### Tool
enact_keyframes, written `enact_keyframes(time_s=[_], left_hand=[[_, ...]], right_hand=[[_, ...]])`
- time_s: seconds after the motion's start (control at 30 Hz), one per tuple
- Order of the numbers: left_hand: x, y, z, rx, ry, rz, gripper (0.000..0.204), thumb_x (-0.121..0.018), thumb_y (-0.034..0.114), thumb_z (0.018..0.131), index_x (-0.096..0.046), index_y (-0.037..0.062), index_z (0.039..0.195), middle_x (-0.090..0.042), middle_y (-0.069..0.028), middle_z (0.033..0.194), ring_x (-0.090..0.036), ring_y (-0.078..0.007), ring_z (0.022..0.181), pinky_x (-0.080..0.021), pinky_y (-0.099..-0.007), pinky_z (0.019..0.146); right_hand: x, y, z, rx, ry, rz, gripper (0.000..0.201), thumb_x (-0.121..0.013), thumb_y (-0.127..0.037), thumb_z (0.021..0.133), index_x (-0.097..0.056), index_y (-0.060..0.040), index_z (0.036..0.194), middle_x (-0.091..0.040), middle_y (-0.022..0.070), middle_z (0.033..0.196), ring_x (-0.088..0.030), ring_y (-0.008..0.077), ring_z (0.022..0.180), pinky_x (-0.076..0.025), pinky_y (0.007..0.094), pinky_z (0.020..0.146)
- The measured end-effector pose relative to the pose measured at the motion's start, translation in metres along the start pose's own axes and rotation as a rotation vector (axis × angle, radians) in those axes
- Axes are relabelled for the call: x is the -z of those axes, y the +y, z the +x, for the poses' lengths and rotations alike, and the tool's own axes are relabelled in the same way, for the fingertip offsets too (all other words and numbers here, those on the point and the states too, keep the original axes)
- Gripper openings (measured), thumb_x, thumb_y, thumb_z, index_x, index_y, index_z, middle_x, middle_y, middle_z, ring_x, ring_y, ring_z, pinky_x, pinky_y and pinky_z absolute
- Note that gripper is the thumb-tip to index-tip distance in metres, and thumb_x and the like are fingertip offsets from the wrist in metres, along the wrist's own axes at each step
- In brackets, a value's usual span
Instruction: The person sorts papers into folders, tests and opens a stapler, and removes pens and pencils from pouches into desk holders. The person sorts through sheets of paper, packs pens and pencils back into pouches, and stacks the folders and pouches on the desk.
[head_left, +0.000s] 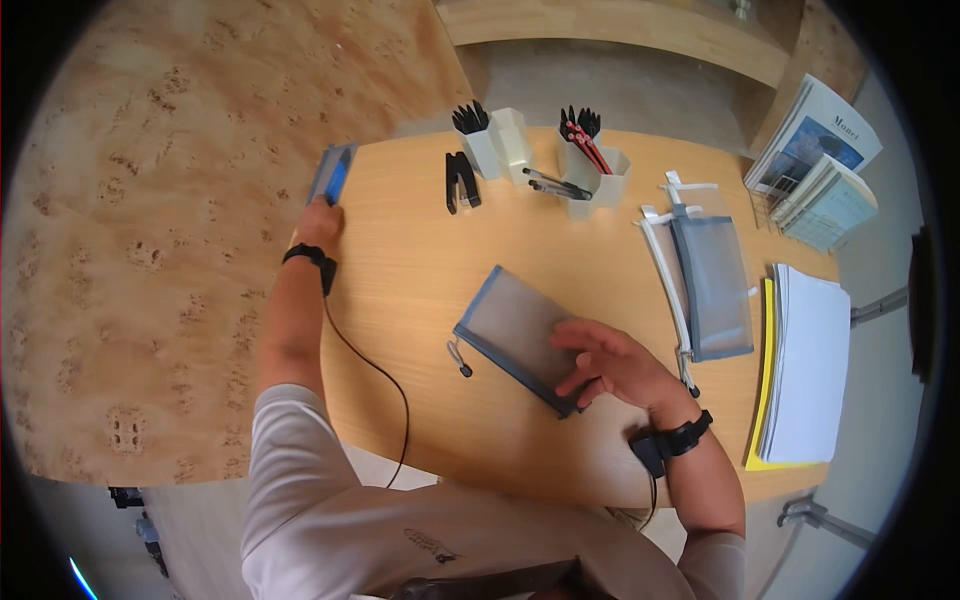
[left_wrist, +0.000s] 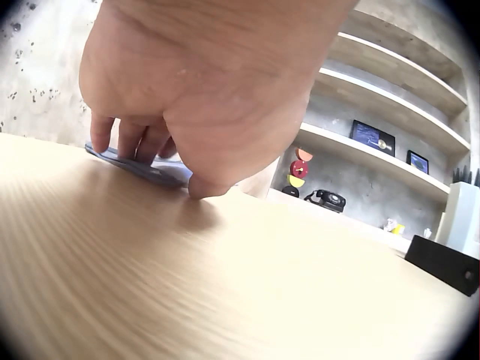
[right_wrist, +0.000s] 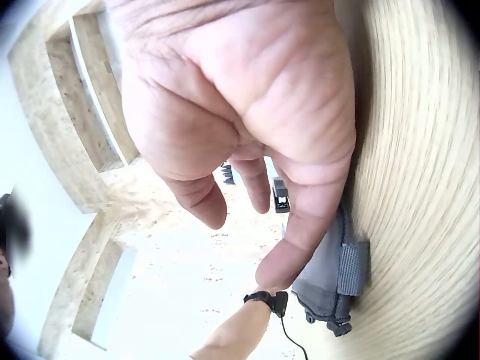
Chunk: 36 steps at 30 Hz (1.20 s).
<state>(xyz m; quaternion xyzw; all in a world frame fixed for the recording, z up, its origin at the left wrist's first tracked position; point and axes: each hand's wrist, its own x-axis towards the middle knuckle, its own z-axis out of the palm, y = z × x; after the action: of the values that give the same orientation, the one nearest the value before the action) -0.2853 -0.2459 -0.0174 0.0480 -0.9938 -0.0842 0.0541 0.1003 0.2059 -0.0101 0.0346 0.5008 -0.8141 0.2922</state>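
Note:
At the table's left edge, my left hand (head_left: 320,225) grips the near end of a blue-grey pouch (head_left: 322,172) with a bright blue patch. In the left wrist view, the fingers of my left hand (left_wrist: 187,97) bend down onto this pouch (left_wrist: 142,171), the thumb at its end. A grey mesh pouch (head_left: 510,315) with a dark zip edge lies mid-table. Over its right end is my right hand (head_left: 625,368), fingers spread and loosely bent, holding nothing. The right wrist view shows my right hand (right_wrist: 247,112) beside the mesh pouch (right_wrist: 322,274); whether they touch is unclear.
A black stapler (head_left: 461,184) and white holders (head_left: 480,152) with black and red pens stand at the back. More mesh pouches (head_left: 715,285) lie on the right, beside stacked white paper (head_left: 808,365) over a yellow sheet. Books (head_left: 815,140) stand at the back right.

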Motion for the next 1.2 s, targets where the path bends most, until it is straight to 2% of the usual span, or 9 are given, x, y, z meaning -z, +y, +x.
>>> enact_keyframes(time_s=[0.07, 0.17, 0.27, 0.53, 0.6, 0.63, 0.77, 1.03, 1.2], left_hand=[[0.013, 0.003, -0.018, -0.284, -0.043, 0.498, 0.034, -0.056, 0.023, 0.095, -0.068, 0.0018, 0.119, -0.068, -0.0252, 0.124, -0.067, -0.0382, 0.115, -0.056, -0.0465, 0.094], [-0.001, -0.001, -0.021, -0.101, -0.024, 0.391, 0.038, -0.053, 0.03, 0.098, -0.068, -0.0012, 0.112, -0.072, -0.0258, 0.113, -0.07, -0.042, 0.105, -0.057, -0.0506, 0.09], [0.002, 0.006, -0.052, -0.133, -0.066, 0.547, 0.031, -0.053, 0.023, 0.098, -0.073, 0.0046, 0.111, -0.075, -0.0183, 0.11, -0.073, -0.0366, 0.105, -0.059, -0.0464, 0.088], [0.048, 0.029, -0.14, -0.268, -0.204, 0.61, 0.035, -0.056, 0.03, 0.097, -0.069, 0.0012, 0.112, -0.074, -0.0234, 0.107, -0.074, -0.0404, 0.095, -0.06, -0.0486, 0.082], [0.057, 0.064, -0.169, -0.38, -0.046, 0.529, 0.041, -0.059, 0.031, 0.097, -0.062, 0.0025, 0.126, -0.073, -0.0243, 0.107, -0.073, -0.0397, 0.097, -0.059, -0.0495, 0.083], [0.056, 0.077, -0.186, -0.596, 0.096, 0.318, 0.046, -0.063, 0.029, 0.096, -0.056, 0.0057, 0.135, -0.073, -0.0229, 0.107, -0.072, -0.0403, 0.097, -0.058, -0.05, 0.083], [0.038, 0.147, -0.233, -0.582, -0.439, -0.31, 0.068, -0.073, 0.029, 0.091, -0.043, 0.0057, 0.147, -0.071, -0.0164, 0.105, -0.071, -0.0318, 0.093, -0.055, -0.0414, 0.081], [0.003, 0.161, -0.258, -0.582, -0.527, -0.55, 0.034, -0.072, 0.017, 0.093, -0.063, -0.0003, 0.121, -0.069, -0.0113, 0.089, -0.063, -0.0194, 0.079, -0.051, -0.0331, 0.073], [0.057, 0.206, -0.269, -0.717, -0.416, -0.48, 0.021, -0.063, 0.014, 0.1, -0.065, -0.0015, 0.114, -0.067, -0.0077, 0.083, -0.059, -0.0171, 0.076, -0.05, -0.0313, 0.071]], right_hand=[[0.002, 0.001, 0.002, 0.006, 0.007, 0.002, 0.054, -0.055, -0.01, 0.102, -0.039, -0.0049, 0.154, -0.047, 0.017, 0.15, -0.073, 0.0265, 0.102, -0.061, 0.0345, 0.076], [0.002, 0.002, 0.001, 0.011, 0.02, -0.007, 0.054, -0.056, -0.012, 0.102, -0.039, -0.0046, 0.153, -0.047, 0.0174, 0.15, -0.073, 0.0258, 0.101, -0.061, 0.0337, 0.073], [0.0, 0.002, 0.002, 0.018, 0.037, -0.033, 0.053, -0.057, -0.013, 0.102, -0.041, -0.0042, 0.152, -0.048, 0.0167, 0.149, -0.073, 0.0247, 0.1, -0.061, 0.0332, 0.072], [0.002, 0.01, 0.0, 0.108, 0.044, -0.052, 0.045, -0.054, -0.009, 0.103, -0.045, -0.0059, 0.148, -0.049, 0.0137, 0.146, -0.073, 0.0236, 0.099, -0.062, 0.0319, 0.071], [0.003, 0.008, 0.001, 0.063, -0.002, -0.064, 0.044, -0.054, -0.009, 0.103, -0.045, -0.0057, 0.146, -0.046, 0.0148, 0.148, -0.073, 0.0235, 0.099, -0.061, 0.032, 0.073], [0.003, 0.007, 0.001, 0.071, -0.001, -0.059, 0.044, -0.054, -0.009, 0.103, -0.045, -0.0057, 0.146, -0.046, 0.0148, 0.148, -0.073, 0.0235, 0.099, -0.061, 0.032, 0.073], [0.001, 0.007, 0.001, 0.039, -0.036, -0.108, 0.044, -0.054, -0.013, 0.103, -0.045, -0.0047, 0.145, -0.046, 0.0153, 0.147, -0.072, 0.0229, 0.102, -0.061, 0.0318, 0.074], [0.009, 0.015, 0.002, 0.132, -0.04, -0.177, 0.044, -0.056, -0.019, 0.102, -0.049, -0.005, 0.143, -0.055, 0.0132, 0.136, -0.07, 0.022, 0.107, -0.061, 0.0337, 0.076], [-0.006, 0.008, -0.007, -0.076, -0.583, -0.286, 0.042, -0.06, -0.027, 0.101, -0.058, -0.0068, 0.137, -0.064, 0.0097, 0.126, -0.07, 0.0195, 0.102, -0.061, 0.0335, 0.075]])
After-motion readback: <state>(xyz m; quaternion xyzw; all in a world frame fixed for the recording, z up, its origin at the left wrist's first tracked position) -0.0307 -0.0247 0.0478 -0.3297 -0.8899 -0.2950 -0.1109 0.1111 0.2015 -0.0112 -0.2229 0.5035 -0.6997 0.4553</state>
